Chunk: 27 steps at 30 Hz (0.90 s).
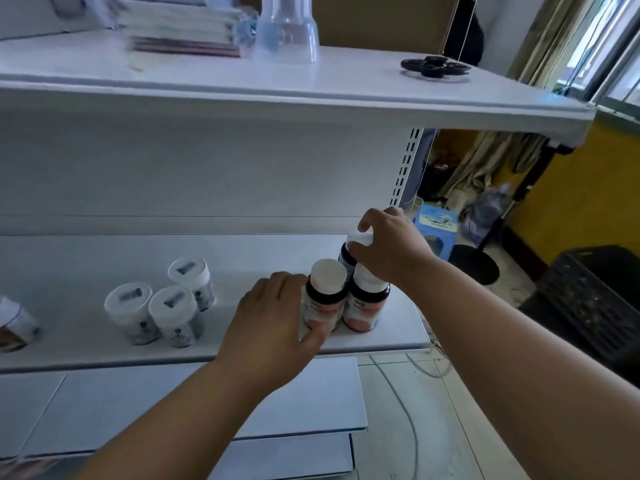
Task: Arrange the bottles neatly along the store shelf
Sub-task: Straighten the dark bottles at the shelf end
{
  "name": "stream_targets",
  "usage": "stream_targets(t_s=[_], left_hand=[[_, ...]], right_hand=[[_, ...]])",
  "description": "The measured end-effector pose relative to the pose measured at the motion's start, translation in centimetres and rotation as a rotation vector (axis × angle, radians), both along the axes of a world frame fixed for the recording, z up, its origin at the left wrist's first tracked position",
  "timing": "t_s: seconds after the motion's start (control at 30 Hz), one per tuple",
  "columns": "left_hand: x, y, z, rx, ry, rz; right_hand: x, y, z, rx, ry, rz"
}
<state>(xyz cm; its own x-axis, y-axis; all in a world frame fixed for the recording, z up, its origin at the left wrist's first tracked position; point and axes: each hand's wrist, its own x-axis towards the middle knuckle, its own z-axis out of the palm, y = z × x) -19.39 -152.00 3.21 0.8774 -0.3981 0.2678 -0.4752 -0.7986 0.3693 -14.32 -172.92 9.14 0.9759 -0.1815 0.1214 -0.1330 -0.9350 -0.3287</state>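
At the right end of the white metal shelf (381, 341), three upright dark plastic bottles with white caps and pink labels stand touching; the left hand (277, 323) wraps the front-left bottle (325, 292), the right hand (391, 251) pinches the rear bottle's smooth cap (360, 239) from above, its long axis vertical

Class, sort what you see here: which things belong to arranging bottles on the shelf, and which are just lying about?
Belongs to the job:
- dark bottles with white caps
- white-lidded jars
- middle shelf
- left hand, right hand

Just lying about:
- stack of books
- clear plastic jug
- black disc
- blue stool
- black crate
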Motion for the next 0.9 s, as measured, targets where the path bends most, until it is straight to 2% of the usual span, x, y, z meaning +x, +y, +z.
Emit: stream_targets(t_s=[0.13, 0.27, 0.47, 0.63, 0.77, 0.83, 0.9], left_hand=[[0.4, 0.2, -0.5, 0.006, -0.005, -0.024], [0.3, 0.3, -0.4, 0.023, -0.012, -0.021], [0.7, 0.7, -0.3, 0.012, 0.002, -0.004], [0.8, 1.6, -1.4, 0.048, 0.059, 0.03], [0.5, 2.0, -3.2, 0.152, 0.131, -0.003], [0.4, 1.9, -4.4, 0.222, 0.184, -0.027], [0.3, 1.6, -5.7, 0.303, 0.233, -0.045]], right_hand=[[1.4, 0.3, -0.1, -0.045, 0.123, -0.028], [1.3, 0.3, -0.1, -0.015, 0.066, -0.037], [-2.1, 0.9, 1.3, 0.169, -0.304, -0.03], [-5.8, 2.6, 0.8, 0.307, -0.625, 0.154], [-8.1, 4.0, -0.4, 0.277, -0.912, 0.32], [-8.9, 4.6, -0.8, 0.381, -0.936, 0.364], [-9.9, 5.4, -0.8, 0.608, -0.856, 0.336]])
